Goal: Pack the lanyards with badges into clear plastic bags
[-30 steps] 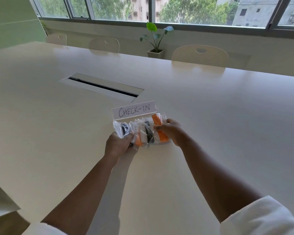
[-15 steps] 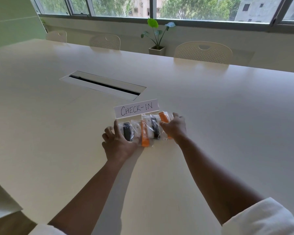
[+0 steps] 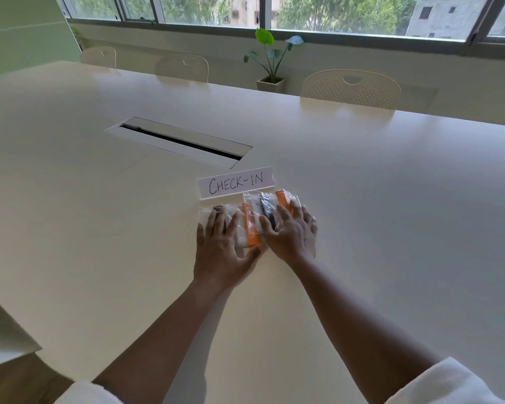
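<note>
The table (image 3: pixel 391 228) lies bare left, right and near of the bags (image 3: pixel 252 225); the sign (image 3: pixel 236 182) stands just behind them, cable slot (image 3: pixel 181 141) beyond.

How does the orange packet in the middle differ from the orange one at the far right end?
The middle orange packet lies between the two hands, mostly uncovered; the right-end orange packet is largely hidden under the right hand. The middle one sits nearer the person, the right-end one closer to the CHECK-IN sign. Both are orange lanyards in clear bags, lying flat on the table.
</note>
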Demonstrator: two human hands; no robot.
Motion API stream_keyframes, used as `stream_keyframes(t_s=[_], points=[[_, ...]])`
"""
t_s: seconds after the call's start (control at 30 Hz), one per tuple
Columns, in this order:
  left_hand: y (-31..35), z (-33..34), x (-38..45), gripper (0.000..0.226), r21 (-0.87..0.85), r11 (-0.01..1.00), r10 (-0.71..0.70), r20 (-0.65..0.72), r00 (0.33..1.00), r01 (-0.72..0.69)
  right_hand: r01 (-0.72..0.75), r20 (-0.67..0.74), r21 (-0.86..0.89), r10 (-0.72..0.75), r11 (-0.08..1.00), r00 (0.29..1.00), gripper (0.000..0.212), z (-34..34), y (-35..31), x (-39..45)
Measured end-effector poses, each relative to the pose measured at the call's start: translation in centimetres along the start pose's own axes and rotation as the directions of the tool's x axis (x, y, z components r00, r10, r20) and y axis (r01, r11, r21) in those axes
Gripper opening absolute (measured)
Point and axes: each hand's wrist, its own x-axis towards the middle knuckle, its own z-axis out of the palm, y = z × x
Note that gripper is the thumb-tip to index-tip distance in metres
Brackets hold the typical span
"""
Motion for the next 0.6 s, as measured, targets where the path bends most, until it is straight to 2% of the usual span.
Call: stream_keyframes(t_s=[0.33,0.6], points=[[0.2,0.8,1.1,0.094,0.004,0.997,-0.078,0.032,0.996,0.078,0.062,0.046,-0.037,-0.060,0.997,0.997,0.066,0.4,0.7,0.9],[0.7,0.8,1.0,0.095,0.007,0.996,-0.092,-0.009,0.996,0.093,0.092,0.046,-0.037,-0.090,0.995,0.995,0.066,0.3,0.8,0.8]])
